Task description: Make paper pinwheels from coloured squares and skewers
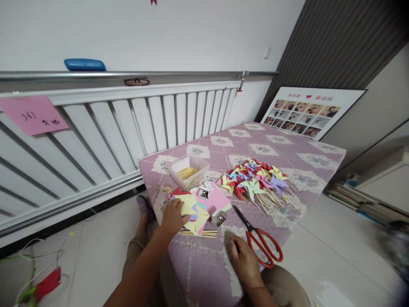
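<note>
My left hand (174, 216) lies on a stack of cut paper pieces (189, 204), mostly pale yellow, its thumb apart from the fingers. Just right of it are pink paper sheets (217, 197) and small black-and-white pictures (219, 218). Several loose wooden sticks (204, 233) poke out below the stack. My right hand (246, 261) rests on the cloth with curled fingers; what they hold, if anything, is hidden. Beside it lie red-handled scissors (262, 244), blades pointing away to the left. Finished paper pinwheels (252, 186) on sticks form a colourful heap farther back.
A clear plastic box (200, 177) with wooden sticks stands behind the papers, near a small dish (166, 188). The patterned cloth (204, 264) covers the table. A white radiator (153, 121) runs along the wall; a photo board (303, 111) leans at the far end.
</note>
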A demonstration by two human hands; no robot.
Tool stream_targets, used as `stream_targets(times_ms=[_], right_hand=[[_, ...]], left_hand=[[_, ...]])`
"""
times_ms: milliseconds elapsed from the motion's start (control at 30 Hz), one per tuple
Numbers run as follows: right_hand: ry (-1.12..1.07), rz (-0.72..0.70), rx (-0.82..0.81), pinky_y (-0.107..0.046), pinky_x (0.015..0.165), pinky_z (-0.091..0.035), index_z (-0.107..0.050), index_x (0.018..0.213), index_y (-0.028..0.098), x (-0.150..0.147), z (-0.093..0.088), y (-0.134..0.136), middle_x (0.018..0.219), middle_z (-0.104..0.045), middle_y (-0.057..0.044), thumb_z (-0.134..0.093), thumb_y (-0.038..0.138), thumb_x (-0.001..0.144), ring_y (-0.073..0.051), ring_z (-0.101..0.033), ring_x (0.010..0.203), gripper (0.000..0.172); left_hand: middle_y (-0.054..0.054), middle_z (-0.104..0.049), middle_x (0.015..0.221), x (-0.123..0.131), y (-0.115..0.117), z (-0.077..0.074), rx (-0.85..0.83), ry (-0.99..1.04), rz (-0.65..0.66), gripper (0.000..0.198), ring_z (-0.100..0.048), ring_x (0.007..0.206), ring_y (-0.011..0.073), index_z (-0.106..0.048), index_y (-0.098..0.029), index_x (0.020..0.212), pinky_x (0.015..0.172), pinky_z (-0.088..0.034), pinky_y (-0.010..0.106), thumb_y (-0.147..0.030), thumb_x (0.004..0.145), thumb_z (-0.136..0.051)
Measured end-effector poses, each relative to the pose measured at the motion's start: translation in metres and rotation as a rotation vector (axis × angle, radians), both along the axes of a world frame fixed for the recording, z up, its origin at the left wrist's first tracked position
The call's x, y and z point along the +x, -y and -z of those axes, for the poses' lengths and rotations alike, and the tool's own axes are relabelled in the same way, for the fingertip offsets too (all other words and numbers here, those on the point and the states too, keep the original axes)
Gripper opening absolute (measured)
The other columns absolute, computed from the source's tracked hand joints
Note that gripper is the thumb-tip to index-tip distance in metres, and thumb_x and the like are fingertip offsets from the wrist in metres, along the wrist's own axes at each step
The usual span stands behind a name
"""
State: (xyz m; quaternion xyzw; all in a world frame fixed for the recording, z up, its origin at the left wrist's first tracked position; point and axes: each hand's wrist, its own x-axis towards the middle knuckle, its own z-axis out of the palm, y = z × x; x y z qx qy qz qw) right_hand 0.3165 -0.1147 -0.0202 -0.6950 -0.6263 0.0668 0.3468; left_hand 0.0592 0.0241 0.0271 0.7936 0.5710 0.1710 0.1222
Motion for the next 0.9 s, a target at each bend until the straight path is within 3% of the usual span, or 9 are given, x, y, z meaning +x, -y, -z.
stream_targets(times_ms=[433, 900], right_hand=[[0.021, 0.005, 0.001, -0.037, 0.074, -0.056, -0.064, 0.089, 0.017, 0.001, 0.002, -0.001, 0.086, -0.073, -0.012, -0.040, 0.033, 0.089, -0.025, -0.070, 0.080, 0.029], [-0.011, 0.014, 0.005, -0.036, 0.073, -0.056, -0.065, 0.086, 0.018, -0.001, -0.003, -0.001, 0.085, -0.074, -0.011, -0.043, 0.034, 0.087, -0.025, -0.071, 0.080, 0.027]], left_hand=[[0.011, -0.059, 0.127, -0.006, -0.007, 0.009, -0.001, 0.070, -0.007, 0.040, -0.051, 0.119, 0.0272, -0.064, -0.021, 0.111, 0.104, -0.036, 0.042, -0.038, 0.076, -0.062], [0.011, -0.062, 0.124, -0.006, -0.011, 0.010, -0.025, 0.141, -0.019, 0.038, -0.053, 0.116, 0.0249, -0.063, -0.017, 0.112, 0.104, -0.037, 0.041, -0.020, 0.077, -0.049]])
